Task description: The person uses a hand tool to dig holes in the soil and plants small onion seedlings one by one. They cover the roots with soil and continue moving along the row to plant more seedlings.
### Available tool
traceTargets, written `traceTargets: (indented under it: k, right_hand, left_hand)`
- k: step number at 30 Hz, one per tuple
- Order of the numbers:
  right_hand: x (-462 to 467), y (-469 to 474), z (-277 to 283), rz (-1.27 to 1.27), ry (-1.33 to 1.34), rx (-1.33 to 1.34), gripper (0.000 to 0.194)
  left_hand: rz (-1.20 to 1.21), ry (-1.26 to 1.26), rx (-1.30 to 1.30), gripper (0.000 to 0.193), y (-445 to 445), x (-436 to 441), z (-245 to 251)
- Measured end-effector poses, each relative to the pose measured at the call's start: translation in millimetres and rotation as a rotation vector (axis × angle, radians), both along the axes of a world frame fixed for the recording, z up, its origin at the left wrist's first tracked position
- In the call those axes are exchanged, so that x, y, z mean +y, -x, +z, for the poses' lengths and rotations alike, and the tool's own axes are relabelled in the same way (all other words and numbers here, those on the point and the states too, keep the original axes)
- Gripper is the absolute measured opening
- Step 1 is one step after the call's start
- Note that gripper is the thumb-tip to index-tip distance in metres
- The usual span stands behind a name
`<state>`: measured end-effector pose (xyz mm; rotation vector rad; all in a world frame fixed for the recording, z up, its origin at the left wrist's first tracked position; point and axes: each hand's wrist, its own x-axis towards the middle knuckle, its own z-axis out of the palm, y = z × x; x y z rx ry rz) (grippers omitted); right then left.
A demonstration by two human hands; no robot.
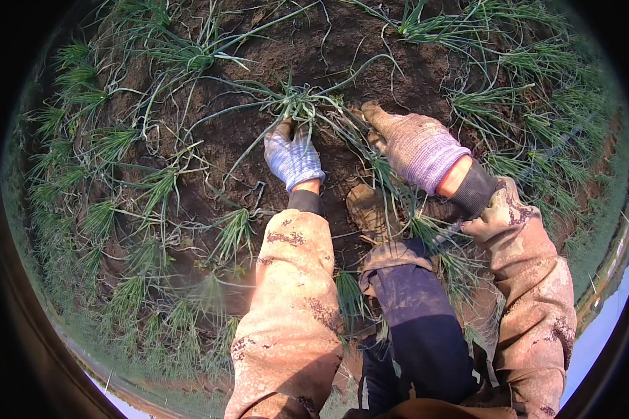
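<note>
My left hand [293, 157], in a soiled blue-and-white knit glove, reaches into the base of a green onion-like plant [299, 102]. Its fingertips are partly hidden under the long, narrow leaves, so how firmly they hold is unclear. To the right, my right hand [416, 144] wears a dirt-stained purple knit glove. Its fingers are bent beside the drooping leaves and dry stalks on that plant's right side. Whether anything is pinched between them cannot be made out. Below this hand, long green leaves [385, 173] trail over the soil towards my boot.
My muddy boot [372, 209] stands on the dark soil [272, 47] between my forearms. Similar plants grow in clumps, including one at lower left [236, 230] and another at upper left [196, 57]. Withered pale leaves [181, 162] lie among them.
</note>
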<state>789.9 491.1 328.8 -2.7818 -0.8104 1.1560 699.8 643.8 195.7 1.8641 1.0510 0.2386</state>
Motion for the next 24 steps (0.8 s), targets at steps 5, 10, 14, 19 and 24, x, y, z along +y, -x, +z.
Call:
traceTargets:
  k: [5, 10, 14, 19, 24]
  right_hand:
    - [40.0, -24.6, -44.0, 0.169, -0.078, 0.126, 0.035]
    - [30.0, -24.1, -63.0, 0.060, -0.199, 0.295, 0.043]
    - [14.1, -17.3, -65.4, 0.039, -0.289, 0.313, 0.043]
    - [1.6, -17.0, -73.2, 0.047, -0.323, 0.324, 0.043]
    - [-6.3, -4.9, -77.5, -0.010, -0.415, 0.286, 0.042]
  left_hand:
    - [-0.008, 0.039, -0.024, 0.023, 0.0, -1.0, 2.8]
    - [0.098, 0.266, -0.165, 0.020, -0.2, -2.3, 11.7]
    - [0.104, 0.255, -0.038, 0.022, 6.7, -0.2, 15.1]
    - [0.127, 0.316, -0.108, 0.021, 15.3, 2.6, 17.3]
    - [0.182, 0.294, -0.106, 0.017, 20.7, 7.5, 20.9]
